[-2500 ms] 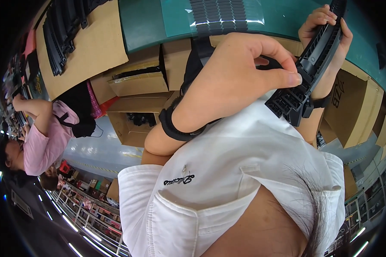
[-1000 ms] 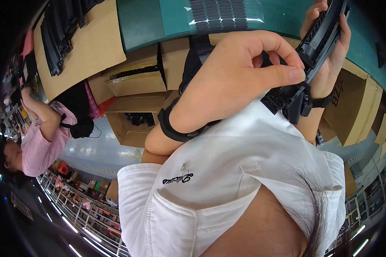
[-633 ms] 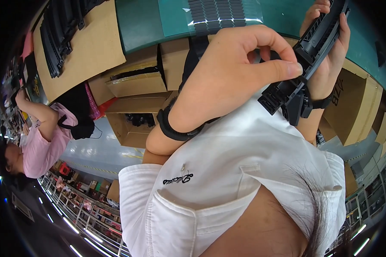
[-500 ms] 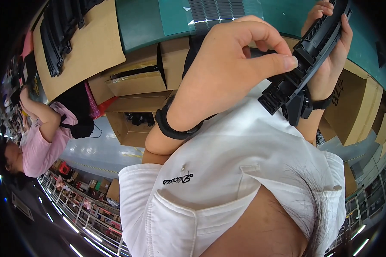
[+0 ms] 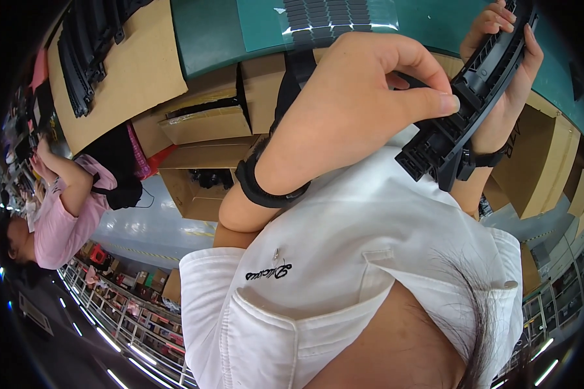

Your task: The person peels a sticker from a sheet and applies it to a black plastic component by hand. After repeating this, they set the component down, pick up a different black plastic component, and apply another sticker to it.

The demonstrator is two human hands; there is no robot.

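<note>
A long black plastic housing (image 5: pixel 481 76), ribbed and open along its inside, is held slantwise above my chest at the upper right. My right hand (image 5: pixel 511 104) wraps around its far end, the fingers on one side and the thumb on the other. My left hand (image 5: pixel 376 97) reaches across from the left, with thumb and forefinger pinched together at the inner part of the housing. Whatever sits between those fingertips is hidden. A black band (image 5: pixel 266 188) circles my left wrist, and a dark strap (image 5: pixel 490 157) is on the right one.
A green table (image 5: pixel 207 39) lies beyond my hands, bearing clear plastic (image 5: pixel 386 16) over rows of dark strips. Curved black parts (image 5: pixel 78 71) rest on a cardboard sheet (image 5: pixel 146 71) at left. Open cardboard boxes (image 5: pixel 207 126) stand below. A person in pink (image 5: pixel 71 214) works at far left.
The housing has shifted slightly to the right with my right hand. My left hand has moved along with it, right and a little lower, still pinching at the housing.
</note>
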